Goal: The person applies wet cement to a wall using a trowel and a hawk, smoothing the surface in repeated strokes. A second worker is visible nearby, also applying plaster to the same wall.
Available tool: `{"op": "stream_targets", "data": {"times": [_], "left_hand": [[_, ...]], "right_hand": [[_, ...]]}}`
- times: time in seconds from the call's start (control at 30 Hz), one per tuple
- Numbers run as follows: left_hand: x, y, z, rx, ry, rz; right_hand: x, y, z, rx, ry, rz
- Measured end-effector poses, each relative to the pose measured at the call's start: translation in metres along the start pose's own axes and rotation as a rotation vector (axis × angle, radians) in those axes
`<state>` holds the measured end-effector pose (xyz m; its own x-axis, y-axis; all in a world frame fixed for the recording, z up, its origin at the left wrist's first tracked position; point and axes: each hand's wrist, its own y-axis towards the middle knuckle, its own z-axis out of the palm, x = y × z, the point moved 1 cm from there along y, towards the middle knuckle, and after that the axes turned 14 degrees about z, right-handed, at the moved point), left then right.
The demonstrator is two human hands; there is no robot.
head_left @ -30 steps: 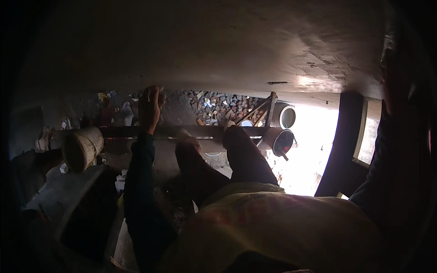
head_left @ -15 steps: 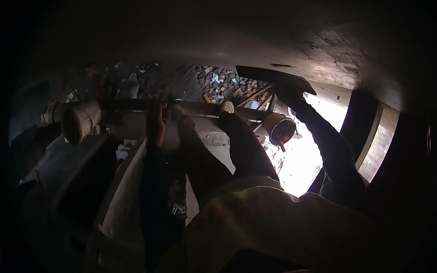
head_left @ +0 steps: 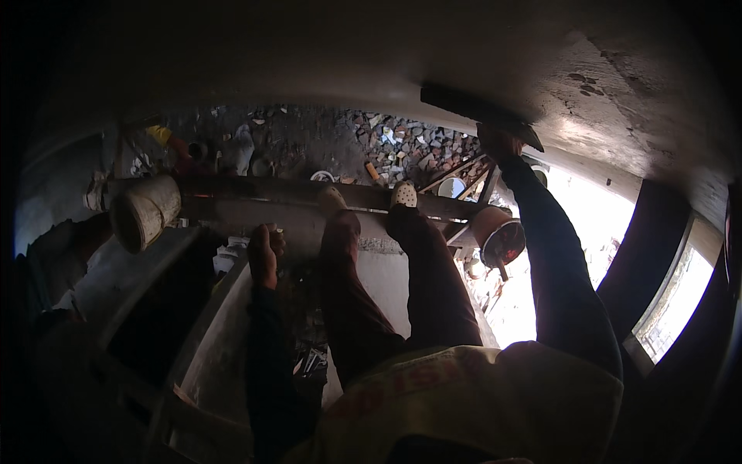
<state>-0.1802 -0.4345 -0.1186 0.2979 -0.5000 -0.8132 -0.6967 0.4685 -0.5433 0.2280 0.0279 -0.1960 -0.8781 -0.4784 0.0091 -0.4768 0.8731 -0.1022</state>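
Observation:
My right hand [head_left: 500, 145] is raised and closed on a long, flat plastering float [head_left: 456, 103], held up close to the grey plastered wall [head_left: 595, 93]. Much of the float is dark, and its handle is hidden by my fingers. Lower on the left, my left hand [head_left: 265, 254] is closed in front of me, away from the wall. Something small and pale may be in its curled fingers, but the shade hides what it is. Both my feet, in pale clogs with holes [head_left: 404, 194], stand on a narrow plank [head_left: 363, 193].
A worn pale bucket [head_left: 147, 210] is at the plank's left; another bucket [head_left: 498, 232], dark inside with a stick-like handle, is at its right. Broken-brick rubble [head_left: 425, 147] covers the ground below. A yellow sleeve [head_left: 160, 134] of another person shows at far left. Bright daylight enters at right.
The float and my right hand have shifted slightly right along the wall. My left hand has dropped a little, away from the plank's edge. The whole view has also tilted somewhat.

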Motion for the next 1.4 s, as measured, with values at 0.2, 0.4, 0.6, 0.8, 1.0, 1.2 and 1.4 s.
{"op": "stream_targets", "data": {"times": [0.2, 0.4, 0.6, 0.8, 1.0, 1.2, 1.4], "left_hand": [[-0.02, -0.012, -0.026, -0.051, 0.009, 0.108], [-0.06, -0.012, -0.036, -0.019, -0.072, 0.132], [-0.101, 0.007, -0.014, -0.034, -0.148, 0.13], [-0.12, 0.014, -0.002, 0.004, -0.219, 0.172], [-0.097, 0.003, -0.021, -0.026, -0.243, 0.13], [-0.052, -0.034, -0.042, -0.12, -0.198, -0.009], [-0.03, -0.102, -0.096, -0.195, 0.052, 0.011]], "right_hand": [[0.0, 0.002, -0.088, 0.061, -0.065, 0.002], [-0.011, -0.025, -0.293, -0.299, -0.439, -0.047], [-0.036, -0.052, -0.495, -0.469, -0.363, 0.048], [-0.051, -0.082, -0.587, -0.529, -0.017, 0.149], [-0.042, -0.089, -0.555, -0.416, 0.46, 0.155], [0.001, -0.072, -0.428, -0.091, 1.079, 0.131], [0.061, -0.032, -0.291, 0.136, 1.569, 0.042]]}}
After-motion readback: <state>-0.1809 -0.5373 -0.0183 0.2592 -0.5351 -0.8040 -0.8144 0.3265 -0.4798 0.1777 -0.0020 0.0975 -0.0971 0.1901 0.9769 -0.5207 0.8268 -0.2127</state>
